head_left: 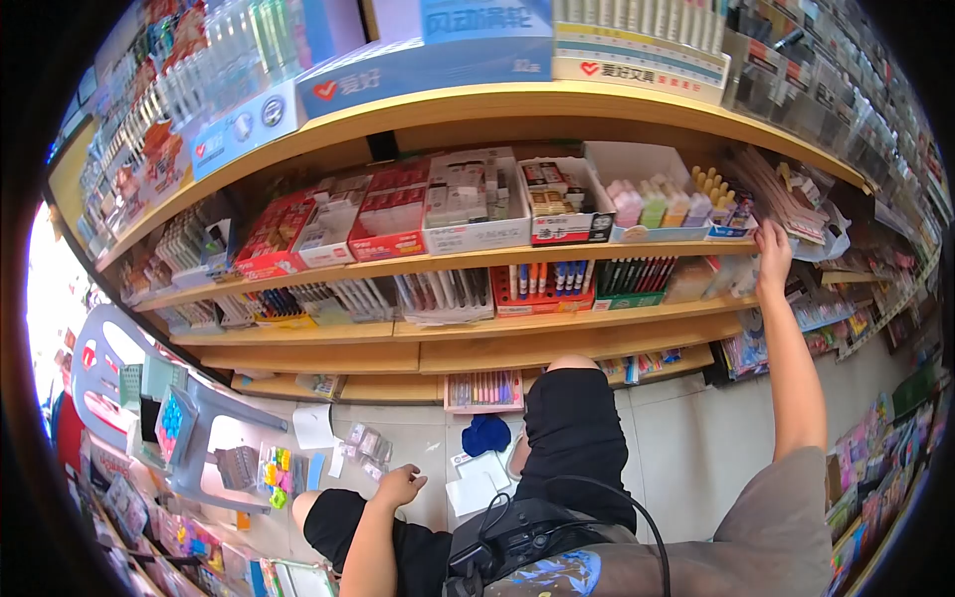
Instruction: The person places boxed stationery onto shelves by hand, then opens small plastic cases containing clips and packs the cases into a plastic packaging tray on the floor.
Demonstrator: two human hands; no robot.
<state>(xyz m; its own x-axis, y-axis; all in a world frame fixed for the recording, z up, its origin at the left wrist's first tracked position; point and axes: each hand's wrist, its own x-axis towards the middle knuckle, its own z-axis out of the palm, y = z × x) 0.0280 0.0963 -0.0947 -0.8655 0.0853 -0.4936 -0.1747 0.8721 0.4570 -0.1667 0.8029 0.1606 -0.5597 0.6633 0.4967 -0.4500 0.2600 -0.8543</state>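
Note:
My right hand (pixel 772 257) is at the right end of the middle shelf, its fingers curled close together beside a small blue box (pixel 731 232). Whatever those fingers grip, if anything, is hidden. Gold-capped sticks (pixel 711 186) stand just behind that box, and a stack of thin flat packs (pixel 781 199) leans above the hand. To the left, a white box (pixel 637 231) holds pastel-coloured items. Low down near my bent knee hangs my left hand (pixel 401 487), fingers loosely bent and apart, with nothing in it. Small clear packs (pixel 368 448) lie on the floor beyond it.
Boxes of small goods, including a red one (pixel 388 242), line the middle shelf. Pens and markers (pixel 542 282) fill the shelf below. A grey-blue plastic stool (pixel 214 418) stands at left. Papers (pixel 477 493) and a dark blue bundle (pixel 485 435) lie on the floor.

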